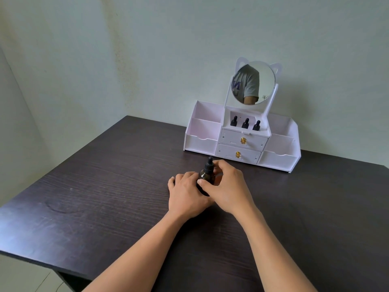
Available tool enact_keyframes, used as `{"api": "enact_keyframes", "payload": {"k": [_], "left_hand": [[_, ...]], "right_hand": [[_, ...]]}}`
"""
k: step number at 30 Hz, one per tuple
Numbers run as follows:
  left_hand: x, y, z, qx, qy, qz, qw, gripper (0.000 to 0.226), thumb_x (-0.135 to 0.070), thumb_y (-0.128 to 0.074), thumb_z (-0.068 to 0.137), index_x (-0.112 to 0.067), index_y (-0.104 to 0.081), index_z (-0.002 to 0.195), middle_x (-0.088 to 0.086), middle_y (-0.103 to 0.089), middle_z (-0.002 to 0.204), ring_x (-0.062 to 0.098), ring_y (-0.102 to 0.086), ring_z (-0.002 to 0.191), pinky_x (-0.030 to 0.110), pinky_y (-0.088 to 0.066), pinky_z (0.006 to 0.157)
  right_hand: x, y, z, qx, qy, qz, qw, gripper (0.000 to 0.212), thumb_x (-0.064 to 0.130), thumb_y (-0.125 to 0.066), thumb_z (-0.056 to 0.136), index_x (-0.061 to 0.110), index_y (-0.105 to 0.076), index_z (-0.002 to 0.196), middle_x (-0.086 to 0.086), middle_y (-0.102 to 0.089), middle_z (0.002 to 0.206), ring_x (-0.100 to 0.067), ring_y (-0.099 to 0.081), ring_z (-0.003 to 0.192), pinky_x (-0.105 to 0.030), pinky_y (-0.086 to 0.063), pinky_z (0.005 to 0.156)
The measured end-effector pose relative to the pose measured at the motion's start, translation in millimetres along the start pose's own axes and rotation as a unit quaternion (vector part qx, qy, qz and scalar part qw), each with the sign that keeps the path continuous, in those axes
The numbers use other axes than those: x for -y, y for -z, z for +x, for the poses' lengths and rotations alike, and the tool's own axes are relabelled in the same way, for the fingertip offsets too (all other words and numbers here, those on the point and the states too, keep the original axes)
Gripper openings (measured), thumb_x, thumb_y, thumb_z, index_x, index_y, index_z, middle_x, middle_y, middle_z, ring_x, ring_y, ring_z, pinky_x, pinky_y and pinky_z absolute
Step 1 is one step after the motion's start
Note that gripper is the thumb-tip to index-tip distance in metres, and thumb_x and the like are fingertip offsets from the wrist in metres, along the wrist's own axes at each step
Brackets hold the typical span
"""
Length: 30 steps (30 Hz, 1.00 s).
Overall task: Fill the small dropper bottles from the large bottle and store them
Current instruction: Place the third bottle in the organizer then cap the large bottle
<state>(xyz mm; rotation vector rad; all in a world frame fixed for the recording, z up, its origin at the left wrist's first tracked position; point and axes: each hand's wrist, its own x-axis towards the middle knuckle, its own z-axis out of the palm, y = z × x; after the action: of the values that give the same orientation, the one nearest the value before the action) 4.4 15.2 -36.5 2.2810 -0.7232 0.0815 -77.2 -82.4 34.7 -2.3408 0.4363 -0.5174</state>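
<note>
The large dark amber dropper bottle (207, 174) stands upright on the dark table (105, 186), its black dropper cap pointing up. My left hand (186, 196) wraps the bottle's lower body from the left. My right hand (227, 187) holds it from the right, fingers near the neck below the cap. Three small dark dropper bottles (245, 123) stand in a row in the top middle compartment of the white organiser (280, 159), just behind my hands.
The organiser has two shut drawers with gold knobs (243, 141), open side compartments (202, 142), and a round cat-ear mirror (253, 83) reflecting a person's sleeve. A pale wall stands behind. The table's near-left edge (31, 258) drops off.
</note>
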Motion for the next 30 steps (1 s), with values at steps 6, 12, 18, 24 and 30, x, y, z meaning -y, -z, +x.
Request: {"api": "enact_keyframes", "payload": {"k": [6,12,18,24,30], "left_hand": [[4.6,5.3,-5.2,0.004,-0.011,-0.065,0.998,0.060,-0.064,-0.057,0.062,-0.032,-0.066,0.112,-0.013,-0.060,0.120,0.013,-0.051,0.119,0.047,-0.011,0.122],[6.1,7.3,-6.9,0.007,-0.012,-0.145,0.989,0.051,-0.065,-0.070,0.065,-0.033,-0.063,0.104,-0.019,-0.068,0.101,-0.001,-0.062,0.099,0.045,-0.008,0.123],[10.3,6.5,-8.2,0.006,0.001,-0.200,0.980,0.056,-0.060,-0.081,0.068,-0.034,-0.067,0.116,-0.021,-0.072,0.105,-0.003,-0.066,0.101,0.049,-0.011,0.123],[7.1,10.3,-11.8,0.010,0.001,-0.216,0.976,0.049,-0.054,-0.082,0.072,-0.036,-0.068,0.115,-0.018,-0.074,0.106,0.002,-0.069,0.096,0.034,-0.005,0.116],[9.1,10.5,-12.1,0.021,0.002,-0.222,0.975,0.053,-0.054,-0.080,0.074,-0.037,-0.065,0.123,-0.017,-0.072,0.113,0.003,-0.068,0.100,0.036,0.001,0.117]], "right_hand": [[-1.0,-1.5,-7.0,0.001,0.005,0.010,1.000,0.047,0.034,-0.080,0.077,0.031,-0.058,0.118,0.018,-0.061,0.104,0.000,-0.062,0.093,-0.019,-0.050,0.083],[-3.7,8.0,-1.8,-0.020,0.008,0.060,0.998,0.050,0.046,-0.081,0.074,0.032,-0.061,0.118,0.019,-0.064,0.107,0.002,-0.062,0.095,-0.020,-0.051,0.082],[3.5,25.0,8.6,0.000,0.053,0.114,0.992,0.027,0.021,-0.069,0.091,0.028,-0.067,0.117,0.017,-0.070,0.106,0.001,-0.063,0.099,-0.038,-0.056,0.086],[0.3,25.2,13.0,0.036,0.068,0.112,0.991,0.038,0.010,-0.067,0.093,0.031,-0.061,0.124,0.015,-0.074,0.104,-0.005,-0.068,0.096,-0.038,-0.053,0.096],[1.7,25.1,14.4,0.063,0.078,0.127,0.987,0.051,0.003,-0.056,0.098,0.035,-0.049,0.137,0.013,-0.073,0.110,-0.002,-0.066,0.106,-0.026,-0.049,0.097]]}}
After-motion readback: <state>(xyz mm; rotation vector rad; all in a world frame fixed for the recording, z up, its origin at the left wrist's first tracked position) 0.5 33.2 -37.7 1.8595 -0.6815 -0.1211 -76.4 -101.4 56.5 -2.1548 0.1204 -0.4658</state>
